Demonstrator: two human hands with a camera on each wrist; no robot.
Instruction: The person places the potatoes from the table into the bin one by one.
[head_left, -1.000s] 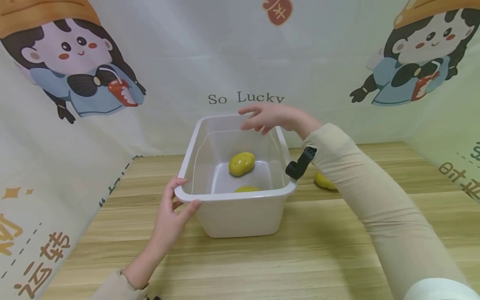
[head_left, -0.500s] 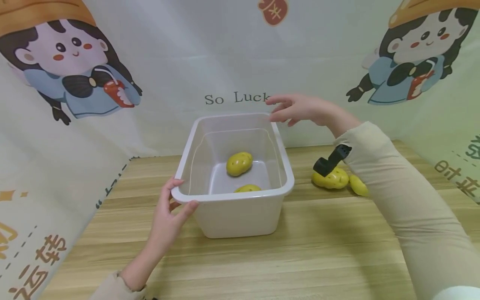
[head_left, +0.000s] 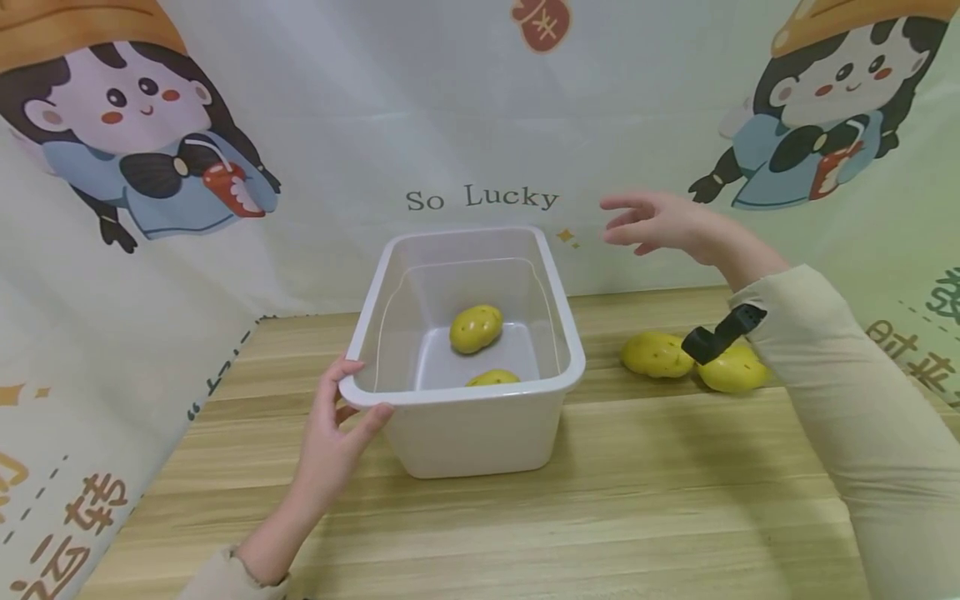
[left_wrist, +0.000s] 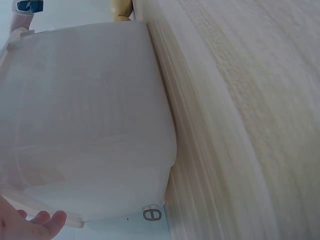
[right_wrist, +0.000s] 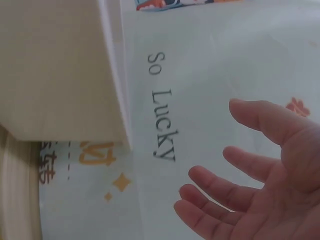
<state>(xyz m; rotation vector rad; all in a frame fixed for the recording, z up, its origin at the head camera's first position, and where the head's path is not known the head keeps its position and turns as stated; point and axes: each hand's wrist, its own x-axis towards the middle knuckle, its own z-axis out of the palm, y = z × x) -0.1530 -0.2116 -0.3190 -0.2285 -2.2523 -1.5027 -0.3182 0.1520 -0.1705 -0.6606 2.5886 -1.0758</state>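
A pale grey plastic bin (head_left: 472, 437) stands on the wooden table. My left hand (head_left: 330, 442) grips its near left corner, thumb on the front rim and fingers over the side; the left wrist view shows these fingers (left_wrist: 59, 220) at the rim. Inside the bin lie two yellow potatoes, one potato (head_left: 476, 329) in full view and another potato (head_left: 493, 378) partly hidden by the front wall. Off to the bin's right, my right hand (head_left: 667, 227) hangs in the air with fingers spread and nothing in it. Below it, two more potatoes (head_left: 656, 354) lie side by side.
A printed cloth (head_left: 330, 133) with cartoon figures and lettering rises behind the table and along both sides. The right sleeve carries a black wrist camera (head_left: 723, 333), which overlaps the two outer potatoes in the head view. Bare wood (head_left: 600, 517) spreads in front of the bin.
My right hand has moved right, from above the bin to the air beside it, uncovering the potatoes on the table. My left hand keeps its grip on the bin's corner.
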